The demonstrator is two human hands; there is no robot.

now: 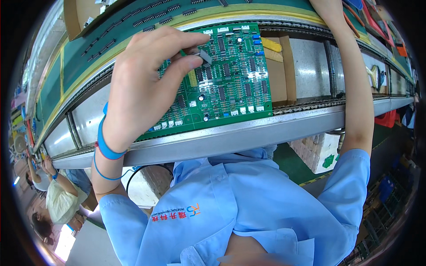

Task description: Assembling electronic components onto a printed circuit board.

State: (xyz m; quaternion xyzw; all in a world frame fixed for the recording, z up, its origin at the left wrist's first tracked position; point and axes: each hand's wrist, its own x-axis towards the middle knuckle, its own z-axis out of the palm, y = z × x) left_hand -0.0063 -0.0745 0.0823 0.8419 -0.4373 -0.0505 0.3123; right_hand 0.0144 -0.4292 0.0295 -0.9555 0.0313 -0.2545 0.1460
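Note:
A green circuit board [237, 95] crowded with chips, resistors and white connectors lies across the conveyor rails in front of me. Over its left part, my left hand [148, 75] is closed in a pinch, thumb and index finger on a small grey block-shaped component [205, 57]. That hand hides part of the board; a blue strap circles its wrist. My right hand [327, 9] reaches to the far edge of the view, beyond the rails at the upper right. Its fingers are cut off by the frame, so what it touches does not show.
Rows of black chips [153, 17] rest on the green surface beyond the conveyor. A metal rail [248, 133] runs along the near side. Yellow pieces [271, 46] lie by a cardboard box [289, 66] beneath the rails. Another person [66, 195] is at the far left.

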